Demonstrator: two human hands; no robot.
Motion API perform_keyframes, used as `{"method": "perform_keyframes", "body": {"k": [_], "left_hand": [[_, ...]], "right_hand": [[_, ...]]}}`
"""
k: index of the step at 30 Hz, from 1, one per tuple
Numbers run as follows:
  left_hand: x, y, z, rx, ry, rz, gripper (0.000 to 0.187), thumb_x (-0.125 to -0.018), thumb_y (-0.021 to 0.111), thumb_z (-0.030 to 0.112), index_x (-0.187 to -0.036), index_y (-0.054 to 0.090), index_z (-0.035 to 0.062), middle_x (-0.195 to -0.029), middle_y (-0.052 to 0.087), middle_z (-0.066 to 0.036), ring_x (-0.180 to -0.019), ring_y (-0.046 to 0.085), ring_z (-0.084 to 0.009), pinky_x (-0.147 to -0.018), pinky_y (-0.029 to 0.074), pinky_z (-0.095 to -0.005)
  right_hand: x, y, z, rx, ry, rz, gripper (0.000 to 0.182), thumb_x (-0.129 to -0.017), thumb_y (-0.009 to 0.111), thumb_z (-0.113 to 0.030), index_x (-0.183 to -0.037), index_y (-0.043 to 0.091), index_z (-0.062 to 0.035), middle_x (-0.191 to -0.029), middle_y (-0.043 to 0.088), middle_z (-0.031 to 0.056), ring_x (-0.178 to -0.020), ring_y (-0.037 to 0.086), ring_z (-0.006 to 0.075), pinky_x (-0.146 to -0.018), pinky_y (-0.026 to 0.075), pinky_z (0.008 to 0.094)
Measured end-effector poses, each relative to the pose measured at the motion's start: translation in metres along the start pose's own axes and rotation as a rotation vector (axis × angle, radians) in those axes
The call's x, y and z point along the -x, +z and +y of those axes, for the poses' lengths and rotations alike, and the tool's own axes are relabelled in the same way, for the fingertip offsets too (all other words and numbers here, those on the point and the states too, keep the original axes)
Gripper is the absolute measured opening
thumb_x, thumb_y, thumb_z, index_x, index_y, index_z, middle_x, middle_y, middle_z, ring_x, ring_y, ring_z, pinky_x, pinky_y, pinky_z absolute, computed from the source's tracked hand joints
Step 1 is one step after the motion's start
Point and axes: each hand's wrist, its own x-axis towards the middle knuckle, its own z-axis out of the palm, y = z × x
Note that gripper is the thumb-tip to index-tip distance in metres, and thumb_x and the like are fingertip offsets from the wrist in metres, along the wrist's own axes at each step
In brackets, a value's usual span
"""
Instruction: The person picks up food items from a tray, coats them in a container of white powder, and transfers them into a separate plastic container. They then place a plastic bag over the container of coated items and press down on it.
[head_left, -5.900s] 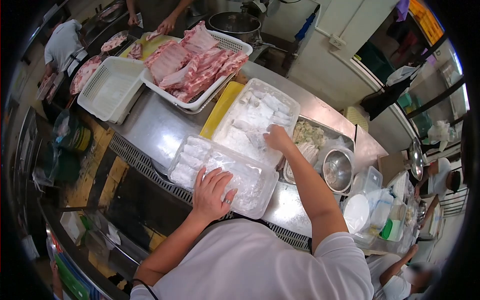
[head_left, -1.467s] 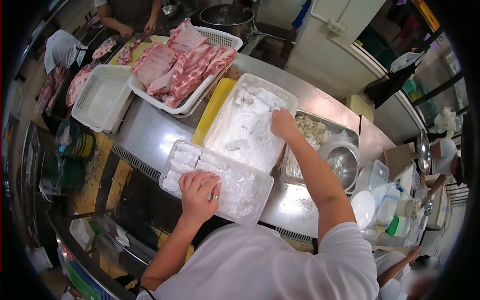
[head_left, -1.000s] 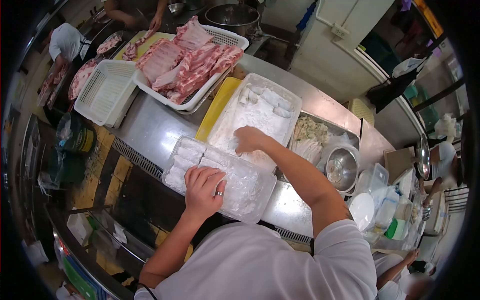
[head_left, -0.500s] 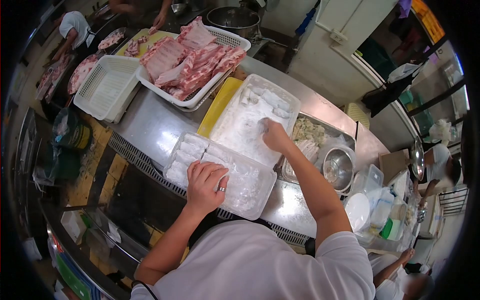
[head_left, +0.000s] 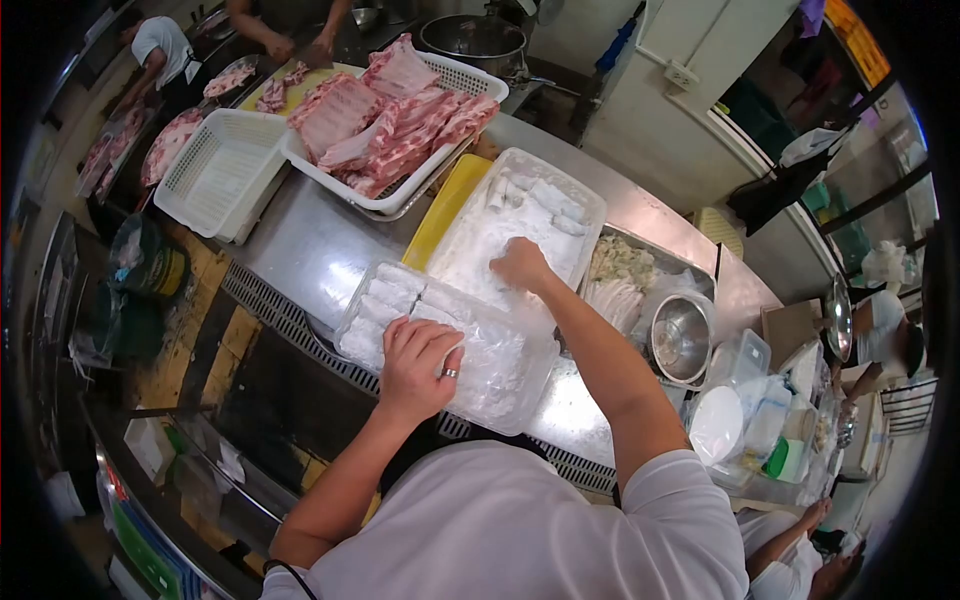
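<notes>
My left hand (head_left: 420, 365) lies over white, flour-coated rolls (head_left: 395, 292) in the nearer clear plastic container (head_left: 540, 385), its fingers stretched out and slightly bent. Loose flour covers much of that container's contents. My right hand (head_left: 520, 265) is down at the flour (head_left: 470, 255) in the farther plastic container (head_left: 597, 215), fingers curled and their tips hidden. Whether anything is in them I cannot make out. Several floured rolls (head_left: 555, 200) lie at the far end of this container. The nearer container overlaps the farther one's near edge.
White baskets stand at the back left, one holding raw rib slabs (head_left: 395, 125), the other bare inside (head_left: 215, 165). A yellow board (head_left: 440, 210) lies beside the flour container. To the right are a metal tray of pale food (head_left: 615, 265) and a steel bowl (head_left: 682, 338). Other people work nearby.
My right hand has moved left and nearer across the flour. My left hand stays on the rolls. At the back, a co-worker's hands have come together over the cutting board.
</notes>
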Motion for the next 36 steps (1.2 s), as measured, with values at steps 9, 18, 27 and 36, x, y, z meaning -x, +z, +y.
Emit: {"method": "perform_keyframes", "body": {"k": [9,18,27,36], "left_hand": [[0.002,-0.001,-0.001,0.02,-0.01,0.017,0.021,-0.083,0.076,0.008,-0.104,0.073,0.0094,-0.104,0.071,-0.005,-0.105,0.066,-0.0274,-0.106,0.041,-0.0491],[0.001,-0.001,0.0,0.021,0.011,0.024,0.02,-0.083,0.076,0.008,-0.103,0.073,0.0091,-0.104,0.071,-0.006,-0.105,0.065,-0.0276,-0.106,0.041,-0.049],[0.002,-0.001,0.001,0.006,0.008,0.024,0.019,-0.084,0.076,0.008,-0.102,0.073,0.009,-0.103,0.071,-0.006,-0.104,0.066,-0.0275,-0.106,0.041,-0.0484],[0.005,-0.006,0.0,0.075,-0.001,0.118,0.02,-0.082,0.075,0.002,-0.101,0.074,0.0087,-0.1,0.072,-0.007,-0.101,0.067,-0.029,-0.105,0.043,-0.0482]], "right_hand": [[0.037,-0.011,0.037,0.266,-0.482,-0.006,0.037,-0.083,0.066,-0.009,-0.119,0.071,-0.0035,-0.116,0.072,0.0276,-0.108,0.069,0.0446,-0.097,0.055,0.0467],[0.025,-0.038,0.047,0.333,-0.361,0.012,0.037,-0.086,0.066,-0.023,-0.115,0.073,-0.0005,-0.112,0.073,0.0277,-0.105,0.07,0.0457,-0.093,0.057,0.0476],[-0.004,0.013,0.023,0.229,-0.186,0.057,0.051,-0.081,0.075,-0.034,-0.116,0.072,0.0035,-0.113,0.073,0.0291,-0.109,0.07,0.0429,-0.098,0.056,0.0457],[0.048,-0.012,0.053,0.29,-0.468,0.091,0.043,-0.082,0.066,-0.007,-0.124,0.071,-0.0039,-0.107,0.073,0.0282,-0.099,0.072,0.0418,-0.091,0.057,0.045]]}}
